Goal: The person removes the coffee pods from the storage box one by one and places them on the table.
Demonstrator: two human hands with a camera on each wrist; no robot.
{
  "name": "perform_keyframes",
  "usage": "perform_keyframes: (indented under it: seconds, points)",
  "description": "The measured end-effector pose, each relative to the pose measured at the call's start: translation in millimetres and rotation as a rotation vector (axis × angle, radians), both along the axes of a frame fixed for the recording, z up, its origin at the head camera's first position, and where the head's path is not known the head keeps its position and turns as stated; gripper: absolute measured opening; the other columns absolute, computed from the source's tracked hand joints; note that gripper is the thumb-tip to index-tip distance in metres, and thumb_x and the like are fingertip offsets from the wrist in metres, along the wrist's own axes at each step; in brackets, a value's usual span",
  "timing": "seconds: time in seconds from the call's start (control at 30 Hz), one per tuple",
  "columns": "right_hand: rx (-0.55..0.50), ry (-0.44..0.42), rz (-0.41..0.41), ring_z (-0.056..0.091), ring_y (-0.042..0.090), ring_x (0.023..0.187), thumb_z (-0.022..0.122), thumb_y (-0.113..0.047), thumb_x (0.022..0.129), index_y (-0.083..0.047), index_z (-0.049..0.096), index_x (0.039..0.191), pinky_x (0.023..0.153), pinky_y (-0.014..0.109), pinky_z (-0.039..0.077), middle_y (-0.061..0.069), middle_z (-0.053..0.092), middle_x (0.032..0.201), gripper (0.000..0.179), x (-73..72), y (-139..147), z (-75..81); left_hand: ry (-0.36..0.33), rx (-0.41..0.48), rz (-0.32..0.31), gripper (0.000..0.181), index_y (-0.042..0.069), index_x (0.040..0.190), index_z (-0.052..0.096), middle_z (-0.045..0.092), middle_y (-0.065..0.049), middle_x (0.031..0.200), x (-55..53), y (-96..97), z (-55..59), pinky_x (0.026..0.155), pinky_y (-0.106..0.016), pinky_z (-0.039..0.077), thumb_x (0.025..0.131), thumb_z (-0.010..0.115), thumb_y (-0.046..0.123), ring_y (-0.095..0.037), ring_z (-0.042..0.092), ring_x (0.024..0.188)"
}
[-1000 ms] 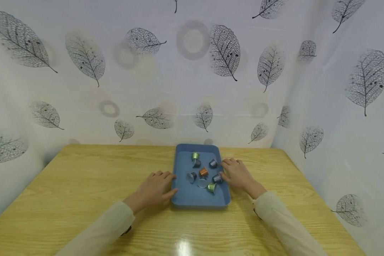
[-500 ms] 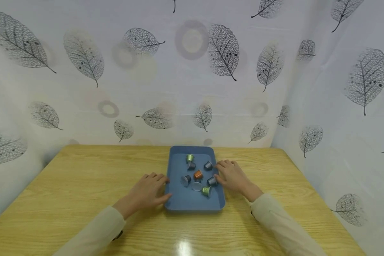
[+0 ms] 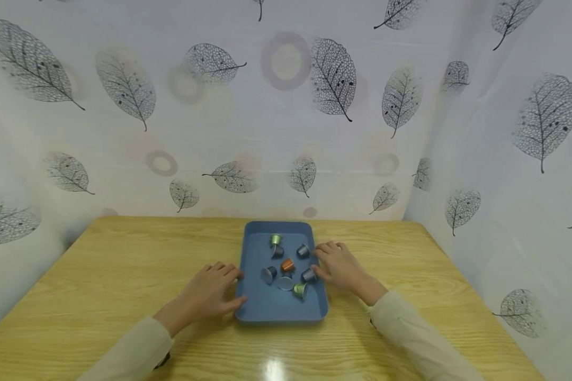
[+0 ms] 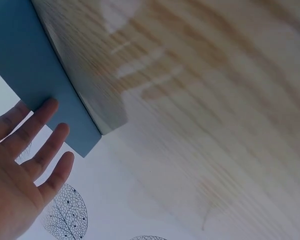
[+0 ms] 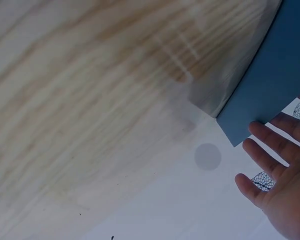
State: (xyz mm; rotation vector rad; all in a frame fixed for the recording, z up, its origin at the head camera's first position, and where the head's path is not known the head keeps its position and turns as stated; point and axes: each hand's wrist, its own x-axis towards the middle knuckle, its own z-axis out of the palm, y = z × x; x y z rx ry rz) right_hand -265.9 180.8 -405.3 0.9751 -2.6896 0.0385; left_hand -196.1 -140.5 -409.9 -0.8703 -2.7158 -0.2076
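A blue rectangular tray (image 3: 252, 312) lies on the table with several coffee capsules in it. A green capsule (image 3: 276, 240) is near the far end, and another green capsule (image 3: 301, 291) lies on its side nearer the front. Between them are an orange capsule (image 3: 288, 265) and several dark or grey ones. My left hand (image 3: 205, 293) holds the tray's left side, thumb over the rim; in the left wrist view a fingertip (image 4: 51, 105) touches the outer wall. On the opposite side my right hand (image 3: 340, 266) holds the rim, its thumb tip close to a blue-grey capsule (image 3: 309, 274).
The wooden table (image 3: 138, 264) extends to both sides of the tray and in front of it. Behind it hangs a white curtain (image 3: 267, 132) with leaf prints, which also closes off the right side.
The tray has slid left and a little toward me, with both hands moving along with it. The capsules keep about the same places inside.
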Motion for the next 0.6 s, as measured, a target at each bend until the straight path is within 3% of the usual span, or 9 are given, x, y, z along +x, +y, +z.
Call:
perform_keyframes:
  seconds: [0.6]
  points:
    - [0.006,-0.029,0.021,0.05,0.025,0.114,0.052,-0.038,0.09,-0.008,0.059,0.117,0.097,0.047,0.037,0.009,0.057,0.122,0.041,6.4,-12.6,-1.9,0.006,0.004,0.012,0.044,0.019,0.099,0.061,0.062,0.002,0.103,7.0,-15.7,-2.1,0.083,-0.041,0.045,0.074,0.064,0.055,-0.02,0.056,0.097]
